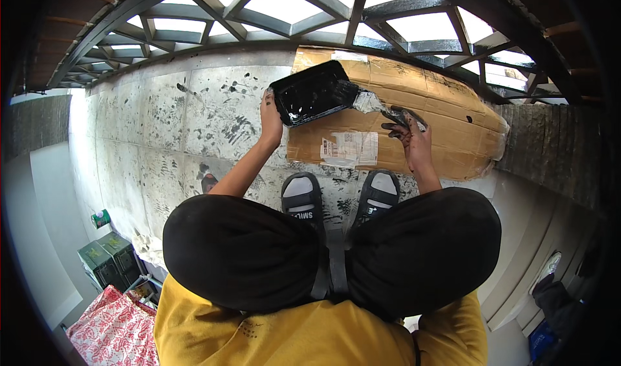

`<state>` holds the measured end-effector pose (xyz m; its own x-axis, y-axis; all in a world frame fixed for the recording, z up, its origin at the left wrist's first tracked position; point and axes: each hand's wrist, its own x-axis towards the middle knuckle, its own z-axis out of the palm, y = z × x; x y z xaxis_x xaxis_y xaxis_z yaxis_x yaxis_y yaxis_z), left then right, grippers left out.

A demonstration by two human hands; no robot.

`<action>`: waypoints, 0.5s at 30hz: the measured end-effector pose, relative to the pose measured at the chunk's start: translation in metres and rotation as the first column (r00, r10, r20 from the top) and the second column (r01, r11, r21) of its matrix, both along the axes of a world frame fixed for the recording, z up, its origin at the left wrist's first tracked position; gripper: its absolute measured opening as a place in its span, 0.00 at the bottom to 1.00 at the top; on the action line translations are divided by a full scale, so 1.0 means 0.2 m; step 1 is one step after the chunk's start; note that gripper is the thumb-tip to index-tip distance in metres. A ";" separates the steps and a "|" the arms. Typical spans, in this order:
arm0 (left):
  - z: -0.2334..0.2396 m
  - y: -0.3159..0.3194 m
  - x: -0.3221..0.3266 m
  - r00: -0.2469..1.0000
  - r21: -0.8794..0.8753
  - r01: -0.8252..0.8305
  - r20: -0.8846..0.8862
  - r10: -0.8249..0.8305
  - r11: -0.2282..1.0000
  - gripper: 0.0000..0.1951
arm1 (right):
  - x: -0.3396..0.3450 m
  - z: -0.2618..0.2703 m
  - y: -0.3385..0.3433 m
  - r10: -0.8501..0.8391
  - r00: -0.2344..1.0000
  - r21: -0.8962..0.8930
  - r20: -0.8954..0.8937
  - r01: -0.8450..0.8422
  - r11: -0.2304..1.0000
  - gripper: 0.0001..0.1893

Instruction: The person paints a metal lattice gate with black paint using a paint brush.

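Observation:
My left hand (pixel 271 116) grips the left edge of a black paint tray (pixel 310 94) with wet, glossy black paint in it. In my right hand (pixel 410 133), its fingers stained black, is a paintbrush (pixel 371 102) whose pale wrapping or ferrule is smeared with paint. The brush's dark bristles lie at the tray's right end, over the paint. Below the tray and the brush, a flattened cardboard sheet (pixel 436 148) with a torn paper label lies on the floor.
A black metal lattice (pixel 291 26) curves along the far side. Black smears mark the tiled floor (pixel 160 123). Green boxes (pixel 111 254), a green can (pixel 100 218) and a red-and-white patterned cloth (pixel 114 327) are at the left. Dark cloth (pixel 553 293) lies at the lower right.

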<state>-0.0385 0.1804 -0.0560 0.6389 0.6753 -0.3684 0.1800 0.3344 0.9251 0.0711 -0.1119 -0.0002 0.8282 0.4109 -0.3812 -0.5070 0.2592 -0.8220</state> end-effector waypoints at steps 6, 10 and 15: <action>0.01 0.02 -0.05 0.998 -0.005 0.069 0.005 -0.069 0.998 0.19 | -0.02 -0.03 -0.02 -0.073 0.997 0.040 -0.025 0.074 0.996 0.12; -0.07 0.03 -0.07 0.997 0.075 0.045 0.055 -0.050 0.996 0.21 | -0.02 -0.04 -0.03 -0.051 0.999 0.050 -0.016 0.052 0.997 0.12; -0.09 0.03 -0.14 0.995 -0.035 0.036 -0.088 -0.039 0.999 0.24 | -0.04 0.05 -0.01 -0.026 1.000 0.001 0.014 0.026 1.000 0.13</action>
